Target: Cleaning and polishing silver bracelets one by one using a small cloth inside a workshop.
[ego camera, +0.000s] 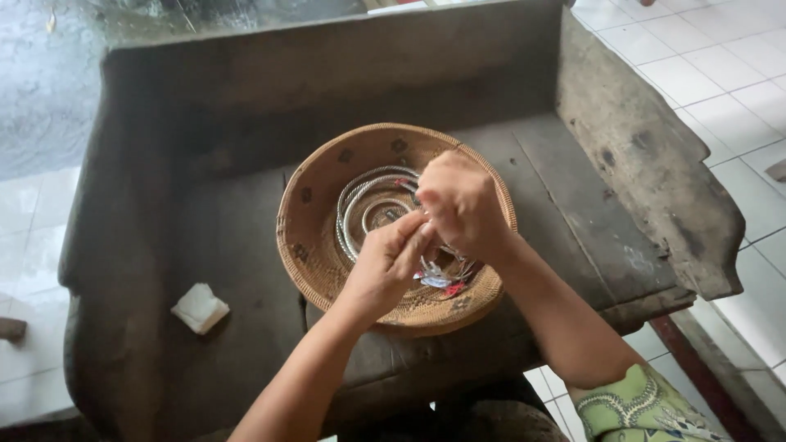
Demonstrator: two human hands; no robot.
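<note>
The grip of both hands is closed: the left hand (pixel 385 266) and the right hand (pixel 463 205) meet fingertip to fingertip over the woven basket (pixel 311 237), pinching something small between them. What they pinch is too small to tell; it seems to be part of the silvery wire pieces (pixel 438 274) that lie in the bowl just under the hands, at about five o'clock from the basket's centre, with small red and white bits among them.

The step in hand looks like fine two-handed work on one such piece, held above the bowl rather than resting in it. A further move here calls for steady fingertips and a firm pinch, since the piece is thin and would drop back among the others.

Counted: one basket, round, tan, with small dark motifs on its inner wall. Inside it lies one stack of silver rings (pixel 368 200) at about nine o'clock from the hands; several loops show, at least three, but the hands hide part of them. The wire pieces cannot be counted.

The basket sits on a dark, worn wooden surface (pixel 573 213) with raised sides. One small white folded square (pixel 199 308) lies at eight o'clock, well apart from the basket. Pale floor tiles (pixel 720 74) surround it.
</note>
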